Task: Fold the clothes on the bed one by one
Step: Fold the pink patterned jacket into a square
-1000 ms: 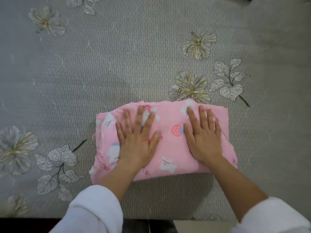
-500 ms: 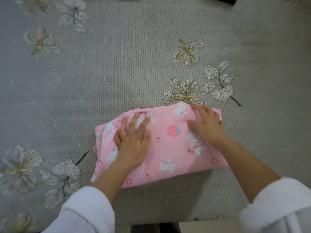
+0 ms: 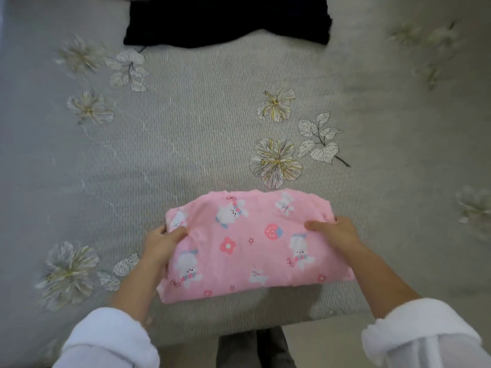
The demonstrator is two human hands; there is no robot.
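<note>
Pink bunny-print garment [image 3: 252, 245]; folded rectangle; slightly rumpled.

Left hand [image 3: 162, 244] and right hand [image 3: 336, 232] grip, fingers [image 3: 343, 221] apparently tucked beneath.

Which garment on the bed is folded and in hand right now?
The pink bunny-print garment: folded, nearest the person, gripped at its ends by the left hand and right hand. The black garment lies apart at the far side.

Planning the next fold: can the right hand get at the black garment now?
Probably not yet: the right hand grips the pink folded cloth. Once freed, only bare bed lies between it and the black garment.
</note>
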